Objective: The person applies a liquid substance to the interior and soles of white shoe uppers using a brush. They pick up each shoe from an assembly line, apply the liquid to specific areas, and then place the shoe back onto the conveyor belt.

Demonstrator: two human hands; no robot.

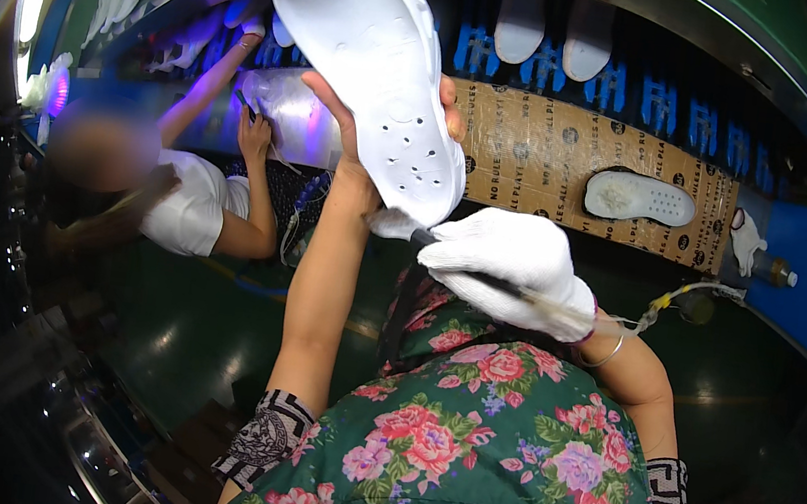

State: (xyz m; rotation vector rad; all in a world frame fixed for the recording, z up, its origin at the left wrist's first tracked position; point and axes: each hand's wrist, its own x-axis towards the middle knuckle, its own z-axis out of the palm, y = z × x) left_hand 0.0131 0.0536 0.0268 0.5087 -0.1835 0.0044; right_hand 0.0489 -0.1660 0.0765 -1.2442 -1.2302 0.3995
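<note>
My bare left hand (346,126) holds up a white shoe upper part (357,55), a clog-like shape with several holes near its lower end. The thumb is on its left edge and fingertips show at the right edge. My right hand (513,265), in a white knitted glove, is closed round a slim brush (394,223). The brush's greyish bristles are at the shoe's lower end; whether they touch it I cannot tell. A clear tube with a yellow part (661,302) runs near my right wrist.
Ahead lies a cardboard-covered bench (527,151) with a white sole (640,198) on it. Blue racks (658,110) carry white soles (520,25) behind. A glove (747,242) and small bottle (774,269) are at right. At left, another person (193,201) works beside me.
</note>
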